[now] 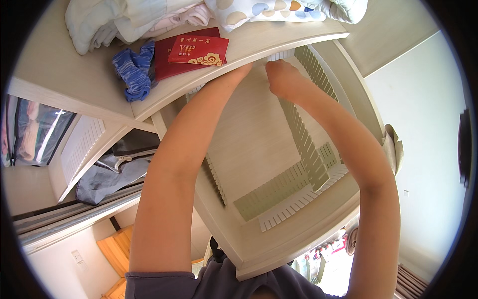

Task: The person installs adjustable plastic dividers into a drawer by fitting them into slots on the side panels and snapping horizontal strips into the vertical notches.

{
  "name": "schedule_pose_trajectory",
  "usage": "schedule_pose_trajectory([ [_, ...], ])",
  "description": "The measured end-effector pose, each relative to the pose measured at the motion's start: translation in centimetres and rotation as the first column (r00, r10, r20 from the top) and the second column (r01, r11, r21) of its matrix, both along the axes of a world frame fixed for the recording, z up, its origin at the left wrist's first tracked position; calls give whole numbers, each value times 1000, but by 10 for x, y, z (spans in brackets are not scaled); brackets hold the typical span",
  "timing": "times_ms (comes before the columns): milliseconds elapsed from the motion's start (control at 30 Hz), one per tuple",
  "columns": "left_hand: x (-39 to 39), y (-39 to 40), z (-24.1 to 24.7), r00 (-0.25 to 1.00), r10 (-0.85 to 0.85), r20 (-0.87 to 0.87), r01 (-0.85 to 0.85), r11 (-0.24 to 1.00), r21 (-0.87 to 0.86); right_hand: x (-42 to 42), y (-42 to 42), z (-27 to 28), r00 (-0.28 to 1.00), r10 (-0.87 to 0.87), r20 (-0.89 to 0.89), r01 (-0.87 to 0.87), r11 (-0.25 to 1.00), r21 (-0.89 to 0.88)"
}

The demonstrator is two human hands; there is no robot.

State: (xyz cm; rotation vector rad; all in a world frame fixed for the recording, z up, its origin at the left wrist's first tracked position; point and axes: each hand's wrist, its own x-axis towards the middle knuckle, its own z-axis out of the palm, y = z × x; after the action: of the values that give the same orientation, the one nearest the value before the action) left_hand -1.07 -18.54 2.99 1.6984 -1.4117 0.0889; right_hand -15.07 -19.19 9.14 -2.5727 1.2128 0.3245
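An open wooden drawer [246, 130] lies before me, with slotted plastic dividers standing in it. A long divider [300, 138] runs down its right part and meets a white slotted divider [285, 213] along the front wall. My right hand [284, 79] is at the far end of the drawer, fingers curled, close to a white slotted strip [281, 55]; whether it grips the strip is unclear. My left hand [244, 70] reaches to the far end too. The shelf edge above hides its fingers. Another slotted divider [216, 179] stands along the drawer's left side.
On the shelf [283, 39] above the drawer lie blue socks [135, 71], a red card [199, 50] with writing on a dark red folder [162, 71], and folded bedding [261, 13]. A grey fabric bag [108, 181] sits in a compartment to the left. A white wall [422, 130] stands at right.
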Motion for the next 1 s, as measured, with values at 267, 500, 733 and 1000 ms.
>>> schedule_pose_trajectory([
  [267, 1, 4, 0, 1000, -2, 5, 2, 1000, 12, -3, 2, 3, 997, 24, -75, -22, 999, 28],
  [500, -3, 2, 0, 1000, -9, 7, 8, 1000, 23, -47, -11, -20, 930, -224, 292, 168, 964, 205],
  [733, -11, -3, 6, 1000, -12, 26, 11, 998, 61, -71, 9, -98, 631, -622, 464, 311, 750, 584],
  [1000, -14, 3, 6, 998, 33, 57, -39, 994, 106, -46, 49, -75, 897, -364, 250, 334, 930, 154],
])
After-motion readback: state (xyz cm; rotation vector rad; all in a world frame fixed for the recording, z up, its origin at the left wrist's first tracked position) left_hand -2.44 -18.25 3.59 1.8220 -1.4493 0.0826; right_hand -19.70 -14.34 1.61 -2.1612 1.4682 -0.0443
